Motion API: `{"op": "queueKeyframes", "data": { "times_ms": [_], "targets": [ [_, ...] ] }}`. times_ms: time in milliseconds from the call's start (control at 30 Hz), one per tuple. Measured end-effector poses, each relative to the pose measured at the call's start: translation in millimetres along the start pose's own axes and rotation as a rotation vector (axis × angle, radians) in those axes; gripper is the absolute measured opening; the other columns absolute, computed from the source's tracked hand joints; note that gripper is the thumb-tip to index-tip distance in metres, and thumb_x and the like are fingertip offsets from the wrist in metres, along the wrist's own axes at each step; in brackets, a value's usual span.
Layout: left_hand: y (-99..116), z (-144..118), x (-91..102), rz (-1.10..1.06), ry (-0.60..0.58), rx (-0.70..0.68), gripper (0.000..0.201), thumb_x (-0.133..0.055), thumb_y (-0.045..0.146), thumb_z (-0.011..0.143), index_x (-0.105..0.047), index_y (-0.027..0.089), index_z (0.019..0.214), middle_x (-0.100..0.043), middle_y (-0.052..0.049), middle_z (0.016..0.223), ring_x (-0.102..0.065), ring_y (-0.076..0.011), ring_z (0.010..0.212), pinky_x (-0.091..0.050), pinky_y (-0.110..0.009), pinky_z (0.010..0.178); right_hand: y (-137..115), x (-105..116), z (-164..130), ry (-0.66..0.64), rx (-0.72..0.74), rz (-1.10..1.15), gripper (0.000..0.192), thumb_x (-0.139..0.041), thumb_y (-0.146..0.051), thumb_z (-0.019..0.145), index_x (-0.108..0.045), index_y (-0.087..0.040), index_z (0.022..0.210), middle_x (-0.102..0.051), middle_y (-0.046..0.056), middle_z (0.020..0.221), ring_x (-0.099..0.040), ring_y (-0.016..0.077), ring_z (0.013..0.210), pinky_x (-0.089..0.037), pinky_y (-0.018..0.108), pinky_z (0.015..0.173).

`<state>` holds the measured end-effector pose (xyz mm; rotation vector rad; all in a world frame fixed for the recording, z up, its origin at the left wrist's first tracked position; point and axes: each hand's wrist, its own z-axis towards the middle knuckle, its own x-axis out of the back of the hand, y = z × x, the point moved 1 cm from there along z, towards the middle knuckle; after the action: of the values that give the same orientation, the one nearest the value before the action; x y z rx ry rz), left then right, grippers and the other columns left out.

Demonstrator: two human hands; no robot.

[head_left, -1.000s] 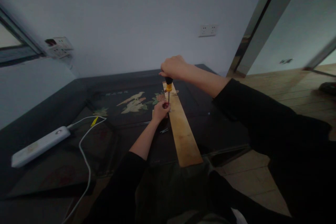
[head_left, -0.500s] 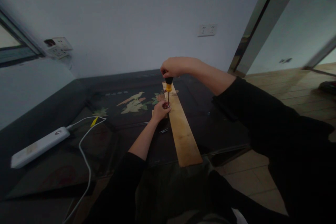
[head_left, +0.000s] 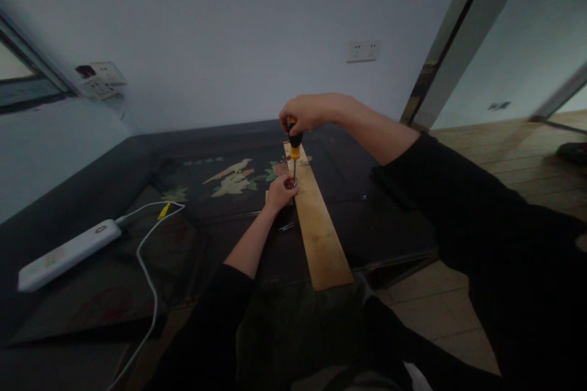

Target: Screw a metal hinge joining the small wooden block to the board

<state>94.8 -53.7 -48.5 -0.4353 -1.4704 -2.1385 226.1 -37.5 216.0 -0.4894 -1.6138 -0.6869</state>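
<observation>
**Fingers close under the driver tip**

The wooden plank (head_left: 320, 229) overhangs the near edge of the dark table (head_left: 380, 220), so hard pressure could rock it. Farther along, the left hand (head_left: 279, 192) pinches something small at the tip; a slip could jab those fingers. Above, the right hand (head_left: 306, 112) is closed round the upright screwdriver (head_left: 294, 145).

Under the right hand (head_left: 308, 111), a black-and-yellow screwdriver (head_left: 294, 142). Below it, a pale yellowish wooden board (head_left: 321, 238) on a dark table (head_left: 137, 244) inlaid with cream and green leaves. Far left, a white power strip (head_left: 64, 253).
</observation>
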Motion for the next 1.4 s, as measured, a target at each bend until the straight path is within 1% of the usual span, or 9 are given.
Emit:
{"op": "queueKeyframes", "data": {
  "times_ms": [133, 367, 467, 633, 800, 967, 1067, 1200, 1400],
  "targets": [
    [0.8, 0.2, 0.2, 0.002, 0.005, 0.004, 0.022, -0.074, 0.016, 0.069, -0.070, 0.016, 0.091, -0.069, -0.002, 0.080, -0.063, -0.0149, 0.070, -0.052, -0.026, 0.071, -9.4, -2.2, -1.9, 0.068, -0.099, -0.060, 0.037, -0.060, -0.036, 0.090, -0.071, -0.017, 0.120, -0.071, 0.012, 0.111, -0.064, 0.0256, 0.102, -0.043, 0.036, 0.081],
    [5.2, -0.1, 1.4, -0.007, -0.004, 0.019, 0.021, -0.074, 0.015, 0.070, -0.070, 0.017, 0.091, -0.069, -0.002, 0.078, -0.063, -0.0151, 0.070, -0.052, -0.026, 0.070, -17.4, -10.6, 0.9, 0.215, -0.236, -0.106, 0.053, -0.052, -0.053, 0.094, -0.070, -0.011, 0.121, -0.070, 0.018, 0.111, -0.062, 0.0301, 0.105, -0.044, 0.039, 0.084],
    [5.6, -0.7, 1.6, -0.011, -0.012, 0.018, 0.021, -0.074, 0.015, 0.070, -0.070, 0.017, 0.091, -0.069, -0.002, 0.080, -0.063, -0.0152, 0.071, -0.052, -0.026, 0.071, -9.0, -8.4, -0.1, 0.185, -0.192, -0.044, 0.054, -0.058, -0.058, 0.089, -0.071, -0.014, 0.119, -0.071, 0.016, 0.111, -0.062, 0.0284, 0.104, -0.044, 0.037, 0.082],
    [5.2, -1.3, 1.9, 0.012, -0.008, 0.011, 0.020, -0.074, 0.016, 0.072, -0.070, 0.016, 0.091, -0.069, -0.002, 0.080, -0.063, -0.0154, 0.071, -0.052, -0.027, 0.073, -6.1, -0.3, -9.2, 0.050, -0.028, 0.019, 0.039, -0.063, -0.038, 0.089, -0.070, -0.018, 0.122, -0.071, 0.011, 0.112, -0.063, 0.0233, 0.100, -0.042, 0.035, 0.081],
    [4.9, -0.6, 1.3, 0.020, -0.002, 0.003, 0.021, -0.074, 0.016, 0.071, -0.070, 0.016, 0.092, -0.069, -0.003, 0.081, -0.064, -0.0159, 0.072, -0.052, -0.027, 0.073, -20.0, -7.9, -8.4, 0.176, -0.171, -0.083, 0.037, -0.054, -0.036, 0.096, -0.070, -0.014, 0.121, -0.070, 0.016, 0.115, -0.063, 0.0283, 0.106, -0.043, 0.038, 0.084],
    [7.1, -0.5, 1.0, 0.042, -0.007, 0.020, 0.022, -0.074, 0.015, 0.071, -0.070, 0.015, 0.093, -0.071, -0.004, 0.086, -0.065, -0.0163, 0.075, -0.053, -0.028, 0.075, -19.3, -16.5, -1.2, 0.278, -0.249, -0.084, 0.051, -0.050, -0.052, 0.096, -0.070, -0.011, 0.118, -0.069, 0.018, 0.110, -0.062, 0.0337, 0.110, -0.042, 0.041, 0.088],
    [7.7, -1.0, 1.8, 0.063, -0.011, 0.014, 0.024, -0.074, 0.016, 0.072, -0.071, 0.014, 0.096, -0.072, -0.005, 0.088, -0.065, -0.0167, 0.076, -0.052, -0.028, 0.076, -10.0, -13.4, -2.8, 0.227, -0.204, -0.014, 0.052, -0.058, -0.057, 0.090, -0.071, -0.014, 0.115, -0.069, 0.016, 0.109, -0.063, 0.0311, 0.105, -0.042, 0.040, 0.085],
    [6.5, -1.4, 3.0, 0.075, -0.014, 0.000, 0.025, -0.073, 0.016, 0.072, -0.072, 0.014, 0.097, -0.071, -0.004, 0.086, -0.064, -0.0168, 0.076, -0.052, -0.028, 0.076, -2.3, -9.2, -5.7, 0.128, -0.059, 0.051, 0.037, -0.066, -0.044, 0.086, -0.073, -0.019, 0.113, -0.070, 0.011, 0.105, -0.063, 0.0247, 0.097, -0.041, 0.037, 0.079],
    [3.5, 0.0, 1.4, 0.022, -0.018, 0.026, 0.026, -0.074, 0.017, 0.071, -0.072, 0.015, 0.098, -0.071, -0.004, 0.085, -0.064, -0.0160, 0.074, -0.052, -0.027, 0.074, -9.8, -22.5, 3.6, 0.291, -0.156, 0.005, 0.031, -0.059, -0.039, 0.092, -0.074, -0.016, 0.107, -0.071, 0.013, 0.102, -0.063, 0.0280, 0.099, -0.041, 0.039, 0.080]
  ]
}}
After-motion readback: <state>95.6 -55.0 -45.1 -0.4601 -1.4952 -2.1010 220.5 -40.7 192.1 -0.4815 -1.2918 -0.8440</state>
